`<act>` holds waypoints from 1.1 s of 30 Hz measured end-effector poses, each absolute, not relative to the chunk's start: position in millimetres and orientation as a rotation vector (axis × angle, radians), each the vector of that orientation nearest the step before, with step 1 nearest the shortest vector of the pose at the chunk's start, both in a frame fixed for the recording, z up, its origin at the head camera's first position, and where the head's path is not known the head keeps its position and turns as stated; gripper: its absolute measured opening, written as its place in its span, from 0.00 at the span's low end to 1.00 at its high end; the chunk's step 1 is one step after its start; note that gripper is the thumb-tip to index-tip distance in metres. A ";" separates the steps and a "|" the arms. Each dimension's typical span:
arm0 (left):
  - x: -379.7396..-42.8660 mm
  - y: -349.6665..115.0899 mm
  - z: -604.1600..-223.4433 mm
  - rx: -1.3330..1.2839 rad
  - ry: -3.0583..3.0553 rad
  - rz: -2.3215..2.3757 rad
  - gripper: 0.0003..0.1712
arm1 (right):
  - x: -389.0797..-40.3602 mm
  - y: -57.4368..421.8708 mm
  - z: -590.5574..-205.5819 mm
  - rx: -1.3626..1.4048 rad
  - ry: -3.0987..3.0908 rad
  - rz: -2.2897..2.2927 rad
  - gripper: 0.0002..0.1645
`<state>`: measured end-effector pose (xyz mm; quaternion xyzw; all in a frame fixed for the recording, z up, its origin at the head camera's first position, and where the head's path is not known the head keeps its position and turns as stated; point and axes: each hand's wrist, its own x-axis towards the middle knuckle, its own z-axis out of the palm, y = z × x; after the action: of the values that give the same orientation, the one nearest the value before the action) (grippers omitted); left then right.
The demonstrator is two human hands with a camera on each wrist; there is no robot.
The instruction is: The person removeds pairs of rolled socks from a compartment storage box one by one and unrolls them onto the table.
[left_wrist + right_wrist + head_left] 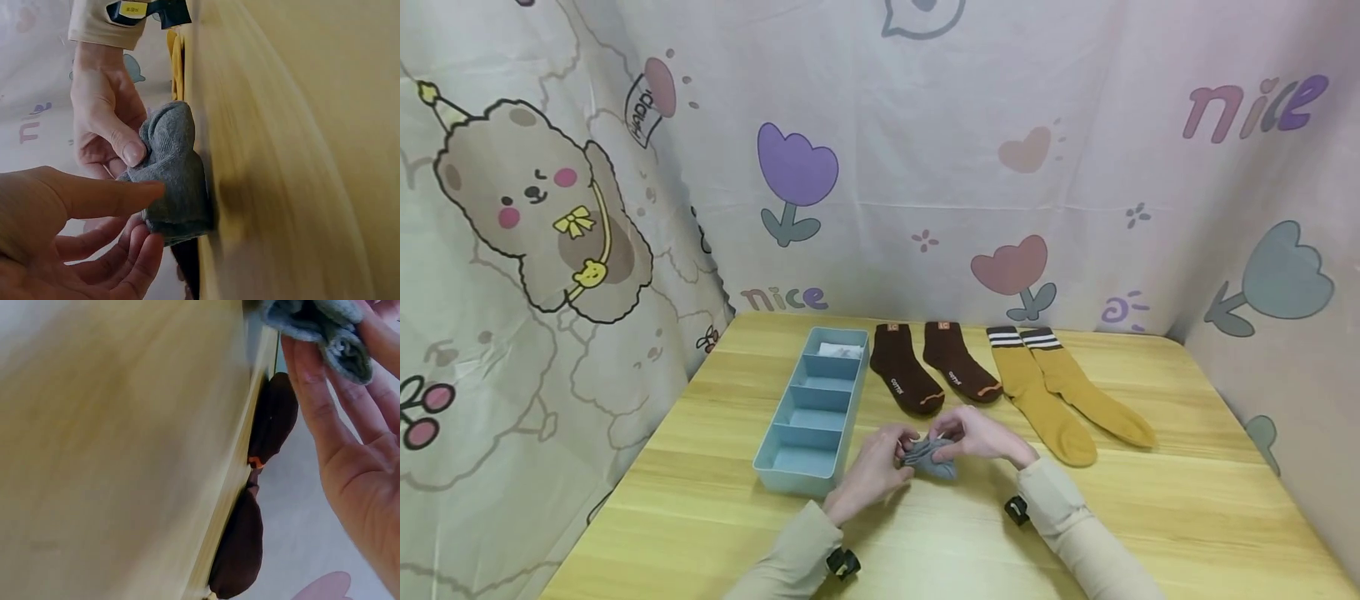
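Observation:
A small folded bundle of grey sock (pixel 936 464) is held between both hands just over the table, in front of the brown socks. My left hand (pixel 872 471) grips its left end, thumb on one side and fingers on the other. In the left wrist view the sock (pixel 178 175) looks doubled over, with a rounded fold toward the right hand (pixel 103 115), whose thumb presses on it. Rolled edges of the grey fabric (pixel 347 353) show in the right wrist view, pinched by the right hand (pixel 356 450).
Left of the hands stands a blue-grey box (pixel 793 482) with several compartments; a white folded item (pixel 840 351) lies in the farthest one. Behind the hands are two brown socks (pixel 904 375) laid flat. Two yellow socks (pixel 1048 408) with striped cuffs lie to the right, partly overlapping.

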<state>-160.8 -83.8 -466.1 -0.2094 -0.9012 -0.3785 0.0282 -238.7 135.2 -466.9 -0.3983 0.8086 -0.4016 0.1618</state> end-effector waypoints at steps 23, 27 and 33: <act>-166.6 -84.8 -477.5 -0.777 -2.810 -1.139 0.09 | -232.1 149.0 -476.1 -1.088 2.272 -1.114 0.14; -163.9 -88.1 -478.4 -0.835 -2.843 -1.106 0.09 | -231.9 150.5 -476.8 -1.042 2.307 -1.103 0.14; -159.4 -91.3 -476.9 -0.886 -2.959 -1.130 0.16 | -231.2 150.5 -476.7 -0.986 2.331 -1.097 0.13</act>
<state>-159.4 -91.3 -476.9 -0.2687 -0.8972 -0.3427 -0.0736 -231.2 150.5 -476.7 -0.3509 0.8295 -0.3905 0.1905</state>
